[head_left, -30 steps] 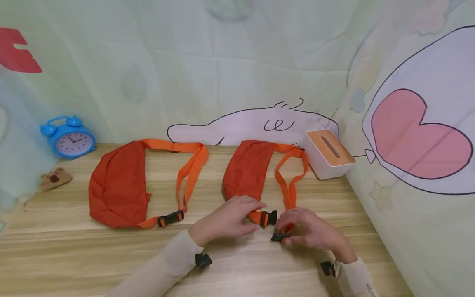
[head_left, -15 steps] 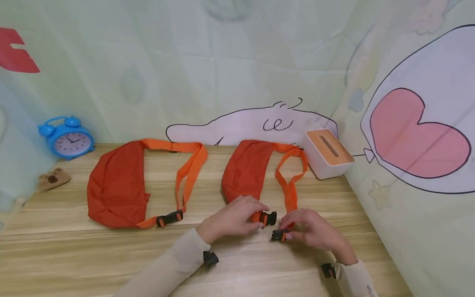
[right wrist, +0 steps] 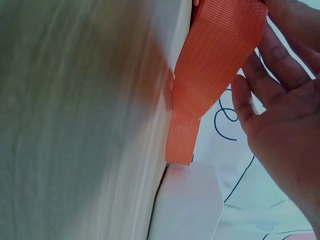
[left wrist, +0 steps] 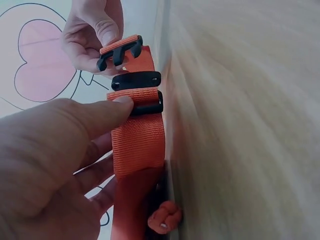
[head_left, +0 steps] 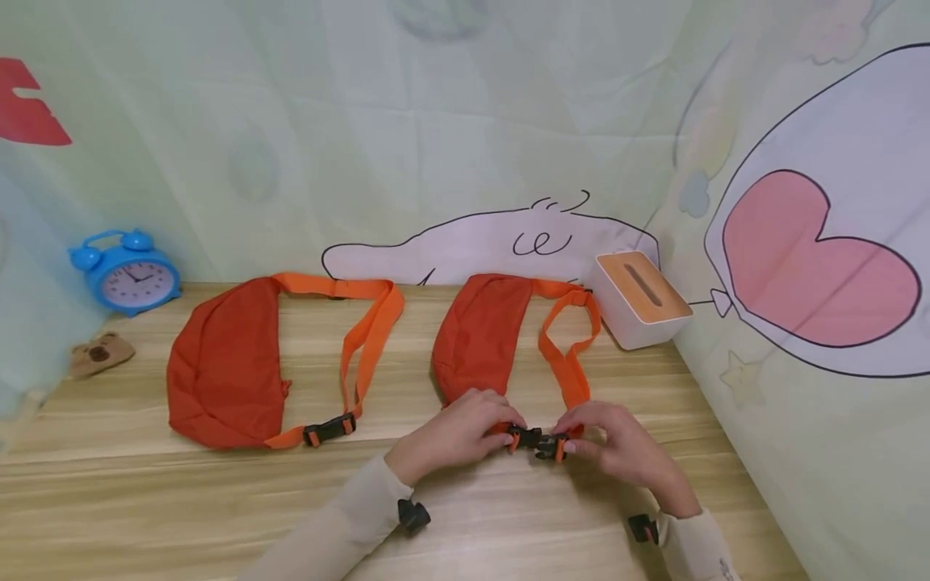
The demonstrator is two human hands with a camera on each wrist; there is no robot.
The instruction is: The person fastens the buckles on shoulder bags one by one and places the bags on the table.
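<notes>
An orange-red waist bag (head_left: 485, 335) lies at the middle right of the table. Its orange strap (head_left: 565, 373) loops round to my hands. My left hand (head_left: 461, 432) pinches the socket half (left wrist: 136, 80) of the black buckle, thumb on the webbing beside it. Opposite, my right hand (head_left: 617, 448) holds the pronged half (left wrist: 120, 54) between thumb and fingers. The two halves face each other, a small gap between them in the left wrist view. In the right wrist view the strap hides the buckle.
Another orange-red waist bag (head_left: 228, 363) lies to the left, its black buckle (head_left: 329, 429) fastened. A blue alarm clock (head_left: 134, 274) and a brown bear-faced item (head_left: 102, 355) are at the far left. A white tissue box (head_left: 643, 303) with a wooden lid stands back right.
My right hand has raised the pronged half and turned it toward the socket half. The left hand has shifted slightly right, its fingers now closer on the socket half. The halves are nearer together.
</notes>
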